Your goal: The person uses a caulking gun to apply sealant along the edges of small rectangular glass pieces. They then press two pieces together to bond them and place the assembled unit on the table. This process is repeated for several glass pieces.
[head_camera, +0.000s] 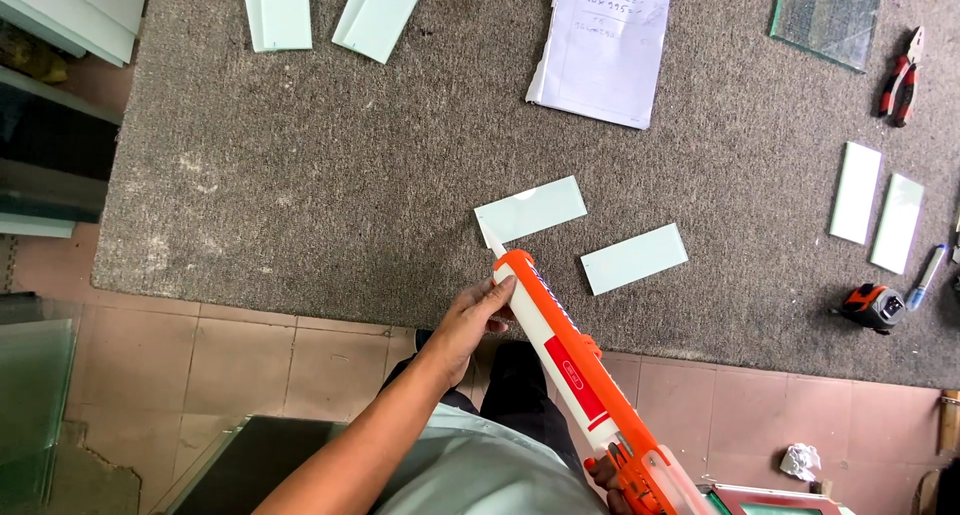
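Observation:
An orange caulking gun (575, 370) with a white sealant cartridge points up and left, its nozzle tip touching the near corner of a small pale glass strip (530, 211) on the grey carpet. My left hand (470, 320) cups the front of the cartridge. My right hand (605, 472) grips the gun's trigger handle at the bottom edge, mostly hidden. A second glass strip (634, 259) lies just right of the nozzle.
Grey carpet mat (300, 195) covers pinkish floor tiles. More glass strips (875, 207) lie at right and top left (278, 11). A paper sheet (603, 45), a glass pane (826, 13), red pliers (900, 80), a tape measure (874, 305) and a pen (925, 275) lie around.

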